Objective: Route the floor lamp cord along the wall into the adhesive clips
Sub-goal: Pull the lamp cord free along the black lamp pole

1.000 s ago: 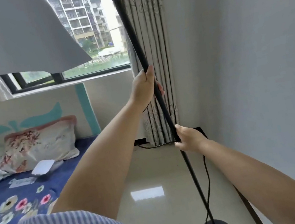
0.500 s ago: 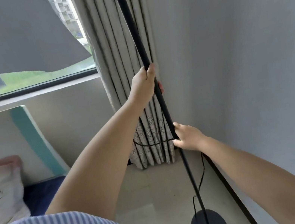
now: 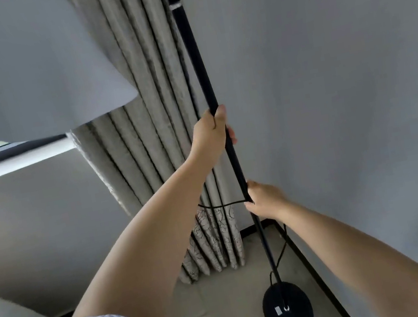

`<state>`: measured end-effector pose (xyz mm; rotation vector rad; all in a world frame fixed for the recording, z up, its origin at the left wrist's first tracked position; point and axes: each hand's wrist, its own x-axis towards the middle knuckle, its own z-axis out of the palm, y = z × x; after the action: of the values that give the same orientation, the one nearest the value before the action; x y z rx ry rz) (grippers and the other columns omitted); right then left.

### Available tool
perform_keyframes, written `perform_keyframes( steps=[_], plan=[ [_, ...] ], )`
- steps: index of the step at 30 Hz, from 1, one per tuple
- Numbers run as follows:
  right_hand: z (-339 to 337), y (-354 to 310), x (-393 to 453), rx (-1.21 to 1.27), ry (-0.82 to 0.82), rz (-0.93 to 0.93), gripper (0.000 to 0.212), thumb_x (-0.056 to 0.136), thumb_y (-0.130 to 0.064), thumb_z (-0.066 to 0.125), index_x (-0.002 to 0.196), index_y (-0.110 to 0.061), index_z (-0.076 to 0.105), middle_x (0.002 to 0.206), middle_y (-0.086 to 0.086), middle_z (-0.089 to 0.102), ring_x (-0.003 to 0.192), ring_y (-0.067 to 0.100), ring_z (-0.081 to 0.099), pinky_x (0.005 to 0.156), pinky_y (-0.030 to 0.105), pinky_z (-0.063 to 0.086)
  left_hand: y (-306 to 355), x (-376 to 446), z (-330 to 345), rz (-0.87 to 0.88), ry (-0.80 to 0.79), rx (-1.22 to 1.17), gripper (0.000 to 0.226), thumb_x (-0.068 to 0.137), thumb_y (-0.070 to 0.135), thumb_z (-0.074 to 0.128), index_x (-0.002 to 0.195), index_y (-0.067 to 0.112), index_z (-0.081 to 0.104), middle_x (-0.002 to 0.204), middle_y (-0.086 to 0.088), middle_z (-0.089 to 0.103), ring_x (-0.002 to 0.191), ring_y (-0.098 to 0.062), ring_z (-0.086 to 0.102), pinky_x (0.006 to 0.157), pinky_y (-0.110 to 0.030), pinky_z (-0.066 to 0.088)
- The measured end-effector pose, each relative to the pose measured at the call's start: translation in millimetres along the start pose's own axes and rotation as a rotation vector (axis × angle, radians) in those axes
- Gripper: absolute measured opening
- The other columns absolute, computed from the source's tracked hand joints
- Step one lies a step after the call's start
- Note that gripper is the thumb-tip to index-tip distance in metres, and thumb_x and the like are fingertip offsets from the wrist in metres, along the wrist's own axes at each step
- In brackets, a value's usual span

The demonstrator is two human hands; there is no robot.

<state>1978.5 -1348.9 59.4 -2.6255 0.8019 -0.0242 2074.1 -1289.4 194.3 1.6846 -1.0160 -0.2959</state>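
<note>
The floor lamp's black pole (image 3: pixel 191 49) runs from the top of the view down to its round black base (image 3: pixel 288 314) on the floor near the corner. My left hand (image 3: pixel 211 132) grips the pole at mid height. My right hand (image 3: pixel 264 199) holds the pole lower down, with the thin black cord (image 3: pixel 221 205) caught at its fingers. The cord stretches left across the curtain and another stretch (image 3: pixel 282 250) drops toward the base. The grey lampshade (image 3: pixel 18 66) fills the upper left. No adhesive clips are visible.
A pleated grey curtain (image 3: pixel 155 112) hangs in the corner behind the pole. The grey wall (image 3: pixel 342 79) is on the right, with a dark baseboard (image 3: pixel 313 268) along its foot. A window sill (image 3: pixel 7 163) is at the left. The floor is light tile.
The view has swung right and down: the bed, pillows and window slid out of sight, and the corner, curtain and lamp base came into view. Both hands keep their grip on the pole.
</note>
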Motion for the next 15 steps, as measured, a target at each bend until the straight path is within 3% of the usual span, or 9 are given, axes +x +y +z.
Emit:
perform_keyframes(
  steps=[4,7,9,13,15],
  plan=[
    [0,30,69,0.025,-0.008,-0.010,0.033,0.088,-0.017,0.047,0.116,-0.003,0.040,0.111,0.021,0.060,0.092,0.038,0.060,0.066,0.036,0.043,-28,62,21,-0.036,-0.039,-0.030,0.031,0.102,0.025,0.028,0.075,0.027,0.043,0.054,0.004,0.054,0.041,0.001,0.057,0.066,-0.028,0.049],
    [-1,43,111,0.036,-0.009,0.016,0.032,0.088,-0.017,0.046,0.116,-0.002,0.040,0.113,0.021,0.059,0.093,0.038,0.060,0.069,0.037,0.046,-44,100,30,-0.081,-0.072,-0.062,0.025,0.102,0.025,0.029,0.083,0.022,0.044,0.055,0.002,0.053,0.052,-0.010,0.055,0.080,-0.041,0.050],
    [1,48,133,0.043,-0.015,0.022,0.031,0.089,-0.015,0.045,0.117,-0.002,0.040,0.114,0.021,0.059,0.094,0.038,0.060,0.073,0.040,0.049,-56,119,33,-0.089,-0.079,-0.056,0.030,0.102,0.024,0.029,0.075,0.028,0.042,0.055,0.001,0.053,0.054,-0.011,0.054,0.081,-0.041,0.049],
    [5,52,169,0.071,-0.013,0.033,0.028,0.089,-0.011,0.044,0.114,-0.001,0.042,0.114,0.022,0.059,0.094,0.038,0.059,0.075,0.043,0.051,-79,147,35,-0.029,-0.078,-0.020,0.033,0.102,0.023,0.029,0.071,0.028,0.039,0.055,0.002,0.051,0.053,-0.009,0.052,0.066,-0.027,0.045],
    [4,53,180,0.084,-0.017,0.043,0.027,0.088,-0.010,0.044,0.114,-0.001,0.043,0.114,0.022,0.058,0.096,0.038,0.059,0.079,0.045,0.052,-83,159,35,-0.027,-0.085,-0.039,0.033,0.102,0.022,0.029,0.071,0.028,0.039,0.054,0.001,0.051,0.052,-0.010,0.051,0.067,-0.032,0.047]
  ],
)
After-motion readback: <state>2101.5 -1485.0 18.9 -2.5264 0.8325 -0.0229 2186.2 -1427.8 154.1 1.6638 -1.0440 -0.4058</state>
